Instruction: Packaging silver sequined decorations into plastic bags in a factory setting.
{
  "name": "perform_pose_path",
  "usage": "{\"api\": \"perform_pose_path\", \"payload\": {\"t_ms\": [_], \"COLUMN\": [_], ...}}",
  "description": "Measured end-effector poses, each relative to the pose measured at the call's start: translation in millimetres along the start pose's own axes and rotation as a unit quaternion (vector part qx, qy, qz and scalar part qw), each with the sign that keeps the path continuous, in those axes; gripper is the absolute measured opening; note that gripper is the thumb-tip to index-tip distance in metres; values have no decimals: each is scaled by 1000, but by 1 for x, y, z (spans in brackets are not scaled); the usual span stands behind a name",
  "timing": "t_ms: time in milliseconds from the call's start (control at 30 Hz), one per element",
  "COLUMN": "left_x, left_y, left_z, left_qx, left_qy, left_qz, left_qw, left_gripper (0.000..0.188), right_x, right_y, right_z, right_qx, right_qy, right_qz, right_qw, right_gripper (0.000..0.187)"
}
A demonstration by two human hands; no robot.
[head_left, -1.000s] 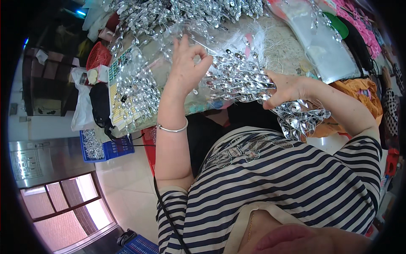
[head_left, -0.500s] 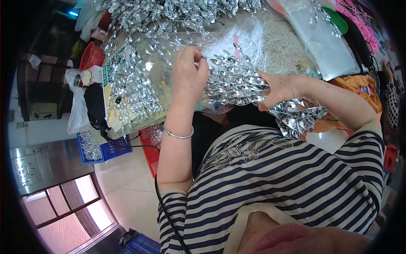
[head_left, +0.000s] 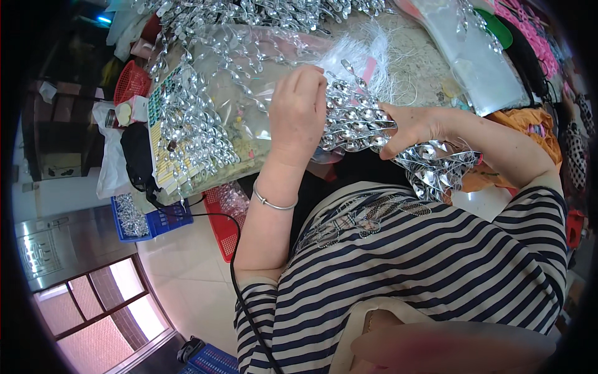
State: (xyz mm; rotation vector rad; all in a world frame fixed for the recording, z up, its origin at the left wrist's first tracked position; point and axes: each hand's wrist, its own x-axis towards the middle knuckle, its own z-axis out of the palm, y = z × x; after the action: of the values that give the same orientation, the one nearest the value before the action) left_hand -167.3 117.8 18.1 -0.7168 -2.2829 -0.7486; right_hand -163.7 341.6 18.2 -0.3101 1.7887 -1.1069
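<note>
Silver strands (head_left: 358, 124) sit clamped in the right hand (head_left: 416, 124) near the table's (head_left: 430, 75) front edge (pink strip (head_left: 370, 68): any lettering illegible). The left hand (head_left: 299, 112) curls beside them, grip unclear.

The left forearm (head_left: 265, 218) rises steeply, its hand (head_left: 298, 112) showing its back, the fingers folded inward and their tips hidden. The right forearm (head_left: 498, 137) slants in from the right, its hand (head_left: 414, 129) gripping with thumb and fingers parted in a C.
</note>
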Motion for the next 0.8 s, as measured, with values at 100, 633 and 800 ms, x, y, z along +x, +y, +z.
{"api": "perform_pose_path", "payload": {"t_ms": [100,633,800], "left_x": [-2,-16,-7], "left_y": [6,13,24], "left_z": [-2,-2,-2], "left_qx": [-29,-2,0], "left_qy": [-11,20,42], "left_qz": [11,21,38], "left_qw": [999,1000,998], "left_gripper": [12,15,14], "right_x": [-4,2,-5], "right_y": [-12,-8,-18], "right_z": [1,6,-2], "right_qx": [-18,17,20], "right_qy": [-17,6,35], "right_qz": [28,-2,-24], "right_qw": [999,1000,999], "right_gripper": [92,86,86]}}
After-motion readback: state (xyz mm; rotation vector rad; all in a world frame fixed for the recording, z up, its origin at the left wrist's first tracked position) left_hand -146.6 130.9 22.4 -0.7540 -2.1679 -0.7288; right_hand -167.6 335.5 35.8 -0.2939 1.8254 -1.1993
